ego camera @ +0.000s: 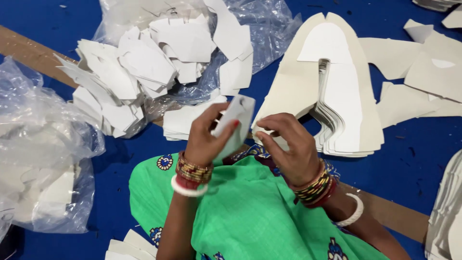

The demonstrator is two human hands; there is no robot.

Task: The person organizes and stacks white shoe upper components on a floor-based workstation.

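Note:
My left hand (208,135) grips a small white cut piece (236,120), bent between thumb and fingers, above my lap in green cloth (240,212). My right hand (288,147) is just to the right of it, fingers curled with the tips pinching toward the piece's edge; whether it touches the piece I cannot tell. Both wrists carry several bangles. Right behind my hands stands a thick stack of cream shoe-upper shaped pieces (332,91).
A heap of small white cut pieces (139,72) spills from a clear plastic bag (269,29) at the top. Another plastic bag with pieces (43,159) lies left. More cream pieces (423,72) lie at right on the blue floor cover (414,159). A brown strip (29,53) crosses.

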